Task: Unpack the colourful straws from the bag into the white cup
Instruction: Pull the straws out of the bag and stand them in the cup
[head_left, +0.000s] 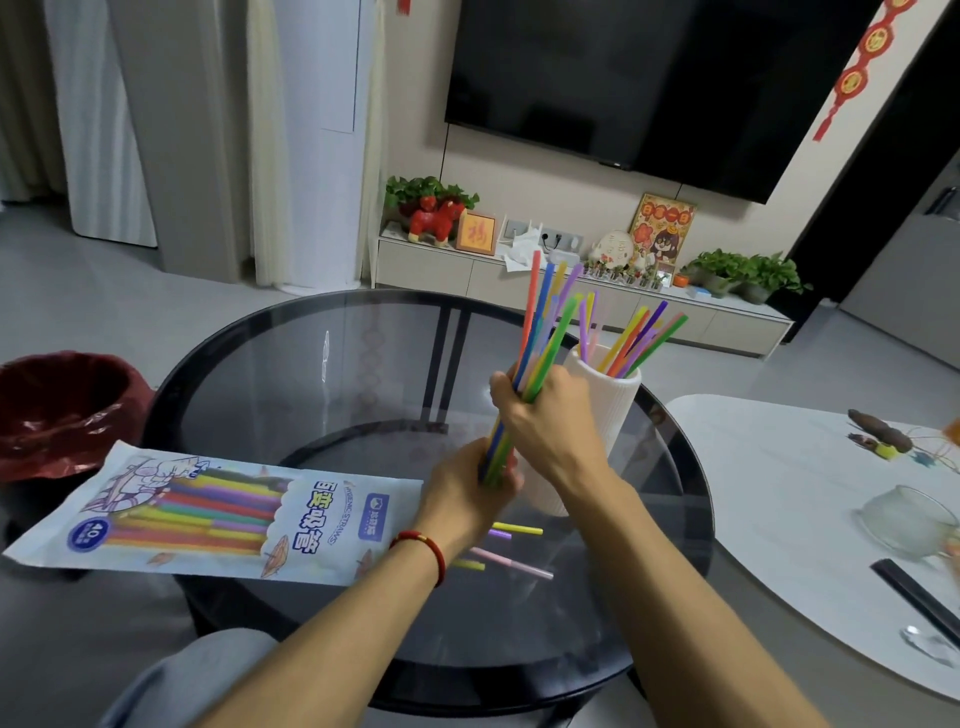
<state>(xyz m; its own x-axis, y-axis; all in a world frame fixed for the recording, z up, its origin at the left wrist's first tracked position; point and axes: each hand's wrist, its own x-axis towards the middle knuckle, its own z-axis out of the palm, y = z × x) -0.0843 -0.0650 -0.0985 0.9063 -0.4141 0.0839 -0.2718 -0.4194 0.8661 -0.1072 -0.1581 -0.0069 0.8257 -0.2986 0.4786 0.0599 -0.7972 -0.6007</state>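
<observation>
A bundle of colourful straws (546, 317) stands nearly upright over the round glass table (332, 364), just left of the white ribbed cup (618, 415). My right hand (540, 415) grips the bundle around its middle. My left hand (467, 493) grips its lower end. Several more straws (631, 338) stick out of the cup. The straw bag (218, 514) lies flat at the table's left front edge, with coloured straws showing on its front. A few loose straws (511, 545) lie on the glass below my hands.
A bin with a red liner (57, 410) stands left of the table. A white table (789, 483) to the right carries a glass bowl (906, 519) and dark chopsticks (914, 597). A TV cabinet with plants runs along the far wall.
</observation>
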